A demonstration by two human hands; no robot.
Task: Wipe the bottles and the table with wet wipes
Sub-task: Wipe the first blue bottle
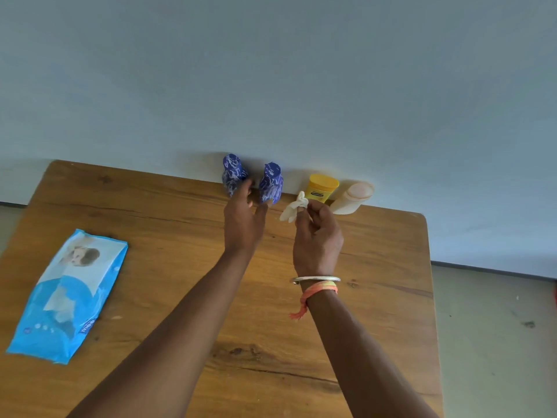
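Two blue patterned bottles (232,173) (271,182) stand at the far edge of the wooden table (168,224), against the wall. A yellow jar (322,187) and a pale cream bottle (352,198) stand to their right. My left hand (243,220) reaches between the two blue bottles with fingers spread, fingertips at their bases, gripping neither. My right hand (316,236) pinches a crumpled white wet wipe (294,208) just in front of the yellow jar.
A blue pack of wet wipes (67,297) lies flat on the left side of the table. The wall runs right behind the bottles. The table's right edge drops to a grey floor (494,342).
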